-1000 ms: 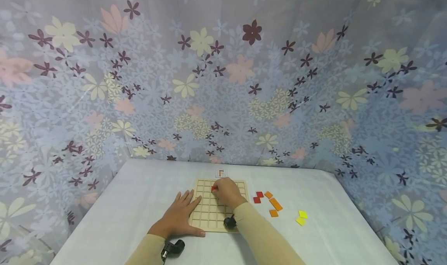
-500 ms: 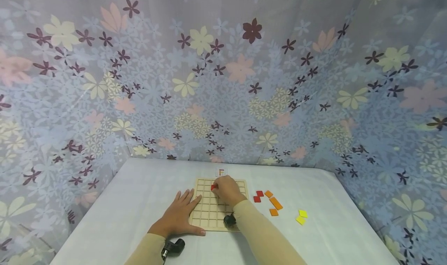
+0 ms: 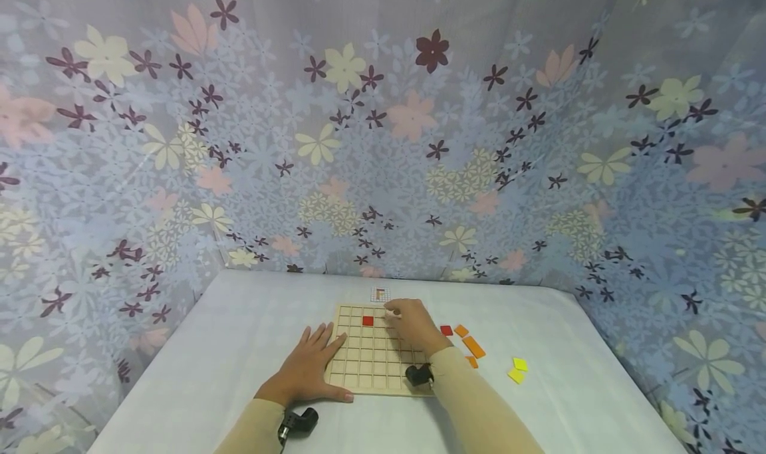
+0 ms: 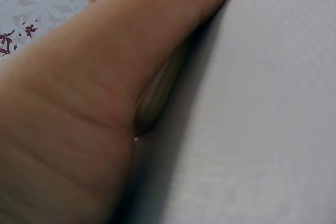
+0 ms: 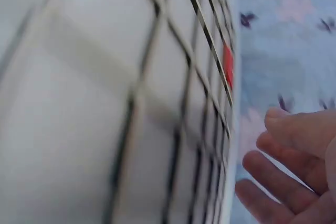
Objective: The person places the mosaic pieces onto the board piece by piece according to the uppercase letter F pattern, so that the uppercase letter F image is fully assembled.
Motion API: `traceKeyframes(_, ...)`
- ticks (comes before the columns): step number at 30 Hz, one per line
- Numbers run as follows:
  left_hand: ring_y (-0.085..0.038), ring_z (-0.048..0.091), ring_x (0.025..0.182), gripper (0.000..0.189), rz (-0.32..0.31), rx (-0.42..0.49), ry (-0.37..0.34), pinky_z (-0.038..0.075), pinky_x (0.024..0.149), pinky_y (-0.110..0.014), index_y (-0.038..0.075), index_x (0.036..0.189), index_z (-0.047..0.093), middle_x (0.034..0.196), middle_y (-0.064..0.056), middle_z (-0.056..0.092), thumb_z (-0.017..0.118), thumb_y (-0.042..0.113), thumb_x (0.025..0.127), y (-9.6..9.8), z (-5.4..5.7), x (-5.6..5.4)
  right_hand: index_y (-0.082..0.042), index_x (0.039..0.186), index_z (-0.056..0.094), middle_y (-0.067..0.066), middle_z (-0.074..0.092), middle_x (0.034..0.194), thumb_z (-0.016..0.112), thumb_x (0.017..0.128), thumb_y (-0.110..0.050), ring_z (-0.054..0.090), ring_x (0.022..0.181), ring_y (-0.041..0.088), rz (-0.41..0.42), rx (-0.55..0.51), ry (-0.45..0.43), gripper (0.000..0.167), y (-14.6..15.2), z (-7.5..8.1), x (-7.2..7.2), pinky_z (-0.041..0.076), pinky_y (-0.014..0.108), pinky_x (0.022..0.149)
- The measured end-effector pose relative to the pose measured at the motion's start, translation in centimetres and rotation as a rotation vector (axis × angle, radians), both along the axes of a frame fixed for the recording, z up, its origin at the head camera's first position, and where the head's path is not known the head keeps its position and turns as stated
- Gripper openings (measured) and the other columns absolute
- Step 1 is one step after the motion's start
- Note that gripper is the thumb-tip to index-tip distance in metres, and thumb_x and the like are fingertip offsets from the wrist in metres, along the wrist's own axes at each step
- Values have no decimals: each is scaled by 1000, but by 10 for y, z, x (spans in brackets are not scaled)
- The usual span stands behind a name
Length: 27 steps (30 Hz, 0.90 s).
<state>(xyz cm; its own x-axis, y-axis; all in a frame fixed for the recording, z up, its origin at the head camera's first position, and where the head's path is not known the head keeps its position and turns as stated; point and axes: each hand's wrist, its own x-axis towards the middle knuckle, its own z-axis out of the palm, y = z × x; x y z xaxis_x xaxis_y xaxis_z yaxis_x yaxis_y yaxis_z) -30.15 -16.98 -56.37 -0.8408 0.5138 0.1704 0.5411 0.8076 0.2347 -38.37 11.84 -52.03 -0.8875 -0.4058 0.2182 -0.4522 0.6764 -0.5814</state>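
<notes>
A pale wooden grid board point(image 3: 359, 367) lies on the white table. One red square tile point(image 3: 368, 321) sits in a cell near its far side, and it also shows as a red sliver in the right wrist view. My left hand point(image 3: 305, 369) rests with spread fingers at the board's left edge, the thumb along its near left corner. Over the far right part of the board hovers my right hand point(image 3: 414, 322); in the right wrist view its fingers point(image 5: 278, 177) are loosely bent, apart from the thumb, with nothing between them.
Right of the board lie a red tile point(image 3: 446, 331), several orange pieces point(image 3: 473, 347) and two yellow tiles point(image 3: 520, 364). A small printed pattern card point(image 3: 380, 294) lies beyond the board's far edge. A flowered curtain point(image 3: 383, 175) hangs behind the table.
My right hand has let go of the red tile, which stays in its board cell, and has moved right. The left hand has not moved.
</notes>
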Motion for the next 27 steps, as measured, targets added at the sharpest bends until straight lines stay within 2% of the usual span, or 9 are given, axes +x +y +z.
traceKeyframes(6,-44,22,155,130,9,21,4,11,123,-63,10,163,41,167,-26,27,66,95,67,-1,-5,-2,-4,128,74,8,73,121,76,96,-2,70,111,28,-142,-67,-70,32,68,3,1,57,46,95)
traceKeyframes(10,-44,22,155,132,16,18,3,10,123,-63,11,163,41,167,-25,27,65,96,66,-4,-6,-1,-4,129,74,7,73,122,79,94,-2,68,115,30,-226,-40,-132,35,101,1,4,55,49,98)
traceKeyframes(12,-44,23,154,132,15,21,2,10,123,-64,10,163,42,167,-25,28,66,96,66,-5,-4,0,-3,131,73,9,72,125,79,94,-2,67,117,33,-240,-12,-149,38,112,0,6,54,51,100)
traceKeyframes(18,-46,24,153,130,9,24,7,12,122,-65,9,162,42,166,-27,29,68,93,67,-5,-2,-1,-3,131,73,10,71,128,84,88,0,65,121,33,-266,32,-176,44,124,-6,8,51,52,103)
traceKeyframes(27,-45,23,154,129,1,13,-16,10,122,-65,10,163,41,167,-26,28,66,94,68,0,0,-1,-6,123,78,3,75,114,86,87,-2,68,108,25,-276,55,-174,38,123,-12,8,54,49,100)
